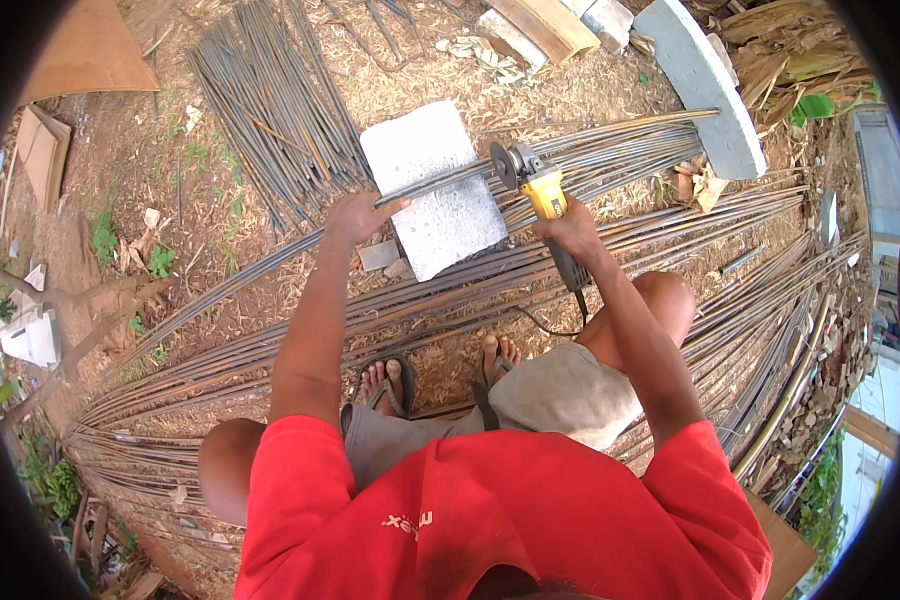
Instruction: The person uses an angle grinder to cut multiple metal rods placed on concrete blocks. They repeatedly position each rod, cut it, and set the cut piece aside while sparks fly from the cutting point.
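My left hand (353,216) is closed around a few thin steel rods (270,262), a finger stretched along them. The rods lie across a white, grey-speckled slab (418,140) on the ground. In my right hand (572,232) is a yellow and black angle grinder (545,190), gripped by its body. Its dark cutting disc (505,166) stands at the slab's right edge, beside the rods; whether it touches them I cannot tell. A black cord (582,305) trails from the grinder's rear past my right knee.
Long rusty rods (450,290) run across the ground between the slab and my sandalled feet. A pile of cut rods (270,110) lies at the far left. A curved concrete piece (705,90) rests at the far right, near timber (545,28) and dry leaves (790,50).
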Tool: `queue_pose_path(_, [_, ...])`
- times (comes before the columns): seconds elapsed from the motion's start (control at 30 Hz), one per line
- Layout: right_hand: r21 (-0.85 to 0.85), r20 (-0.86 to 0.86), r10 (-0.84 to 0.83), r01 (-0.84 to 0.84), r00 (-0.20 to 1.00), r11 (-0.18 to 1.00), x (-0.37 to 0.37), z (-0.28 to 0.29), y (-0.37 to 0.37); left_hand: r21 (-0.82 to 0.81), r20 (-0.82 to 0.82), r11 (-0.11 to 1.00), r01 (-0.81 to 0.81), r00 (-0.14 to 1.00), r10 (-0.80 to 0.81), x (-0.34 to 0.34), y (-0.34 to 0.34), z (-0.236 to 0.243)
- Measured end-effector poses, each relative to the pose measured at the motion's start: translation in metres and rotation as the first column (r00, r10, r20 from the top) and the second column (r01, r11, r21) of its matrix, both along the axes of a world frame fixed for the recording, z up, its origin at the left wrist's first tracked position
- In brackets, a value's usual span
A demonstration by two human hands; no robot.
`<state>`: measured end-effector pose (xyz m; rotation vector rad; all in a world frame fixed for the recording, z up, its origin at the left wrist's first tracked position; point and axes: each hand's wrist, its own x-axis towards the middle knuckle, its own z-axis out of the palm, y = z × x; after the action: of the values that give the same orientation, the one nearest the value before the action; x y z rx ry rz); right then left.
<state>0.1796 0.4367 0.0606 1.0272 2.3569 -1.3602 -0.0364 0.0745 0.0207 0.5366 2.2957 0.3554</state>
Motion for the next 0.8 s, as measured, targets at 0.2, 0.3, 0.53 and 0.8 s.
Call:
queue_pose_path(0.2, [0.094, 0.022, 0.054, -0.056, 0.998, 0.994, -0.006, -0.018, 0.002, -0.002, -0.117, 1.000, 0.025, 0.993, -0.025, 0.004, -0.003, 0.001])
queue_pose_path(0.3, [0.059, 0.032, 0.058, -0.059, 0.998, 0.996, -0.005, -0.022, 0.003, -0.004, -0.141, 0.999, 0.033, 0.989, -0.033, 0.006, -0.003, 0.000])
queue_pose_path(0.53, [0.078, -0.023, 0.036, -0.034, 0.999, 0.996, -0.007, -0.037, -0.001, 0.020, -0.092, 1.000, 0.014, 0.996, -0.012, 0.008, -0.004, 0.003])
queue_pose_path(0.8, [0.145, -0.020, 0.031, -0.028, 0.999, 0.989, -0.007, -0.019, -0.013, 0.010, -0.164, 0.998, 0.059, 0.985, -0.057, 0.007, -0.005, -0.008])
